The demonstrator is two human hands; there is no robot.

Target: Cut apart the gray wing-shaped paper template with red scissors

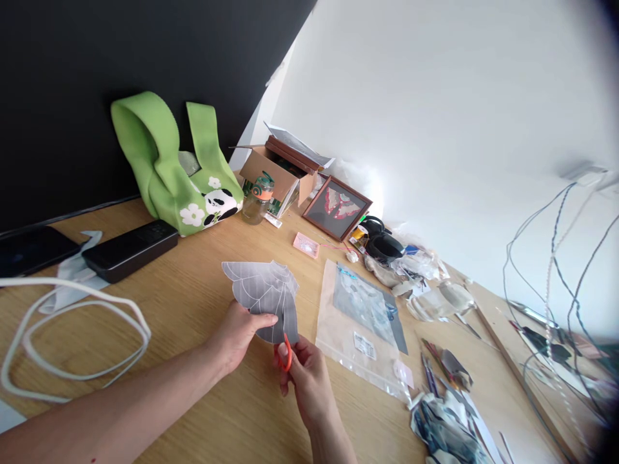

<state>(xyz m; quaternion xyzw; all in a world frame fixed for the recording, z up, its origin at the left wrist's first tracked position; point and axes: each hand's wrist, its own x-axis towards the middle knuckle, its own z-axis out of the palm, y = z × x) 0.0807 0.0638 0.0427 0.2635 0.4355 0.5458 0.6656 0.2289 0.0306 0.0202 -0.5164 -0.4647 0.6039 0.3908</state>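
A grey wing-shaped piece (264,287) with pale vein lines is held above the wooden table (193,335). My left hand (246,328) pinches its lower left part, thumb on top and fingers underneath. Small scissors with orange handles (288,353) are in my right hand (304,370), whose fingers are closed around the loops. The scissors point up at the lower edge of the grey piece, near my left thumb. Their blades are mostly hidden, so how far they are open is unclear.
A green panda bag (203,187), black power bank (130,250) and white cable (140,322) lie left. Behind stand a bottle (258,201), cardboard box (280,169) and framed butterfly (337,207). Right are a pink tray (306,245), clear plastic bag (362,328) and crumpled cloth (447,425).
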